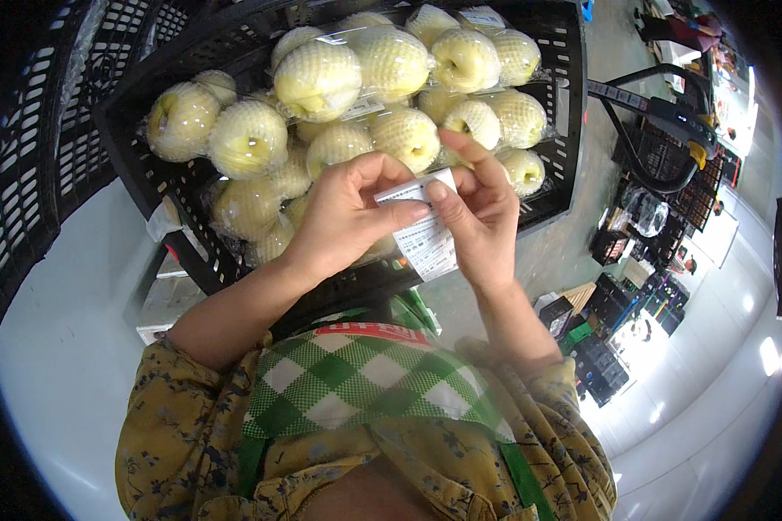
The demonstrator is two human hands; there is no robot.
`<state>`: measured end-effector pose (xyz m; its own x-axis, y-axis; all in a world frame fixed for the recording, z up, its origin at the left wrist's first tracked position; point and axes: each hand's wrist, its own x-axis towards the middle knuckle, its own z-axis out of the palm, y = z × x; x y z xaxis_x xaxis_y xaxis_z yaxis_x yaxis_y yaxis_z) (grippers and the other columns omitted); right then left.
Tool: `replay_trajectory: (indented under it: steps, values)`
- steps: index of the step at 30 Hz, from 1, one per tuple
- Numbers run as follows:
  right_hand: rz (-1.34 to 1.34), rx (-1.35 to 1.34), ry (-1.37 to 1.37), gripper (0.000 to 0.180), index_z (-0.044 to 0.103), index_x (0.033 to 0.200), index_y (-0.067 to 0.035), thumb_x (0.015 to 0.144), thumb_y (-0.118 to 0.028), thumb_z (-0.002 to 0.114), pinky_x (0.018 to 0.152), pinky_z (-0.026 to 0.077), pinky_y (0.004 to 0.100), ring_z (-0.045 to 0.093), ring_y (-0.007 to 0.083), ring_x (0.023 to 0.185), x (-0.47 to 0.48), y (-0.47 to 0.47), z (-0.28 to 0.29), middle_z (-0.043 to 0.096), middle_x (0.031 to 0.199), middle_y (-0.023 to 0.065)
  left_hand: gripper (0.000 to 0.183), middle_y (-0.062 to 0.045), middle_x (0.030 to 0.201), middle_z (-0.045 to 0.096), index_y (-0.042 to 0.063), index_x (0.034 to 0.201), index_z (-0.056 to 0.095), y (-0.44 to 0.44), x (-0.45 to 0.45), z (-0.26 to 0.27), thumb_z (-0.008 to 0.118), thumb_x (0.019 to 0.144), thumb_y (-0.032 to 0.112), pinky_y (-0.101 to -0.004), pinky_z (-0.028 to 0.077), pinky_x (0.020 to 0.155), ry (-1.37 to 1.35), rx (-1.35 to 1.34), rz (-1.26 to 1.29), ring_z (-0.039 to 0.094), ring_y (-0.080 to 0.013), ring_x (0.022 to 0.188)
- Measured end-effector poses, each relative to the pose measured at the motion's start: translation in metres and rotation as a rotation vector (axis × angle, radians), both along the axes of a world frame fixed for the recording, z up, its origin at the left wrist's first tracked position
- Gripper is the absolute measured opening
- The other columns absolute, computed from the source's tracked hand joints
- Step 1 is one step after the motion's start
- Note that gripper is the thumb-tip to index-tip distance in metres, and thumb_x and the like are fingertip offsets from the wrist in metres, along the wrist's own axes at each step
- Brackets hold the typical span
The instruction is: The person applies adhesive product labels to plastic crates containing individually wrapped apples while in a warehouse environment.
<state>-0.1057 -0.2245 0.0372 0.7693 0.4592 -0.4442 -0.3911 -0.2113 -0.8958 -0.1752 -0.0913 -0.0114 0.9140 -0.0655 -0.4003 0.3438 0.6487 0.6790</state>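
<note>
Between the fingers of both hands is a white strip of printed labels point(430, 244), held over the near side of a black plastic crate point(150, 189). My left hand point(358, 211) pinches its upper left part with thumb and fingers. On its upper right part lies the thumb of my right hand point(479, 208), whose index finger points up and outward. Beneath and beyond the hands, the crate holds several pale yellow-green fruits point(316, 81) in foam nets and clear wrap. A white label point(363, 109) sits on one wrapped pack.
More black perforated crates point(23, 215) stand at the left. A dark machine with a curved handle point(665, 124) is at the right, on the grey floor point(560, 260). Farther right are stacked crates point(596, 365) and a person in dark red point(691, 32).
</note>
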Motion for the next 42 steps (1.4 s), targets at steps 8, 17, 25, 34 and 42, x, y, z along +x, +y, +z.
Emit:
replay_trajectory:
  steps: [8,17,25,34,42]
  values:
    - [0.124,-0.225,-0.178,0.009,0.061,0.088,0.001,0.079,-0.003,0.062,0.065,0.045,0.0205,0.056,0.0064,0.073,-0.006,-0.016,0.009,0.063,0.079,0.0048,0.017,-0.005,0.081,0.061,-0.001,0.090,0.061,-0.004,-0.008,0.019,0.067,0.073,0.001,-0.0237,0.047,0.065,-0.073,0.550,0.026,0.056,-0.0094,0.074]
    - [0.076,-0.355,-0.251,0.017,0.057,0.072,0.001,0.078,-0.012,0.066,0.050,0.040,0.0220,0.047,0.0063,0.055,-0.018,-0.025,0.005,0.055,0.060,0.0027,0.015,-0.007,0.069,0.059,0.004,0.078,0.061,-0.004,-0.006,0.023,0.070,0.066,0.002,-0.0303,0.044,0.052,-0.325,0.913,0.206,0.057,-0.0218,0.060]
    - [0.121,-0.098,0.040,0.021,0.058,0.098,0.004,0.085,-0.012,0.058,0.065,0.044,0.0217,0.052,0.0069,0.076,-0.004,-0.001,0.014,0.061,0.087,0.0064,0.014,-0.007,0.067,0.057,0.003,0.083,0.061,0.026,0.007,0.021,0.066,0.070,0.000,-0.0302,0.043,0.050,-0.434,1.030,0.271,0.056,-0.0209,0.058]
    - [0.202,-0.156,0.152,0.020,0.061,0.088,0.003,0.088,-0.016,0.054,0.052,0.043,0.0185,0.053,0.0029,0.061,0.052,0.044,-0.001,0.063,0.074,0.0015,0.010,-0.008,0.072,0.062,0.000,0.082,0.061,0.076,0.045,0.006,0.065,0.073,0.001,-0.0260,0.046,0.054,-0.456,1.001,0.222,0.059,-0.0146,0.061]
    - [0.240,-0.211,0.257,0.019,0.058,0.094,0.005,0.087,-0.013,0.055,0.055,0.047,0.0203,0.057,0.0071,0.063,0.096,0.065,-0.024,0.064,0.079,0.0062,0.040,-0.015,0.088,0.063,-0.002,0.114,0.050,0.115,0.060,-0.021,0.063,0.079,0.012,-0.0298,0.050,0.069,-0.199,1.039,-0.055,0.063,-0.0210,0.077]
